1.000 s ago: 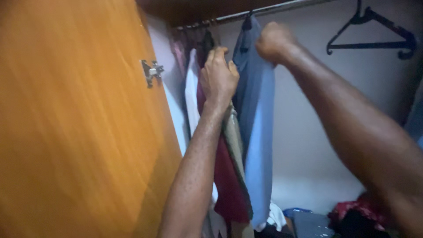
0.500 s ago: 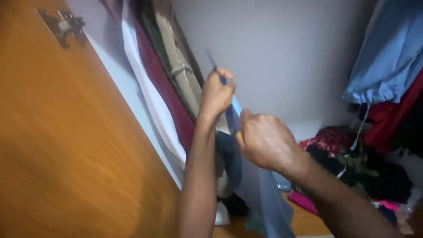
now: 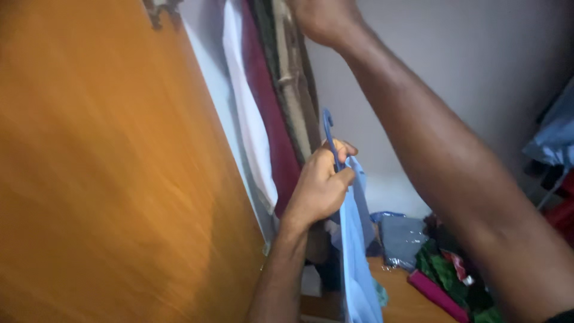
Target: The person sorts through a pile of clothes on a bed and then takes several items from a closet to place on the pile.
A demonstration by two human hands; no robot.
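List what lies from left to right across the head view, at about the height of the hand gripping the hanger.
Orange wardrobe door → white garment → maroon garment → left hand gripping the blue hanger with the light blue shirt → right forearm → blue cloth at the right edge.

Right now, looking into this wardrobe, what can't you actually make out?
Head view only:
- Right hand: fingers cut off by the top edge, so its grip is unknown.
- Blue hanger: only the hook shows; left hand and light blue garment cover the rest.
- Door hinge: cropped and blurred.
- Clothes pile: partly behind the right forearm.
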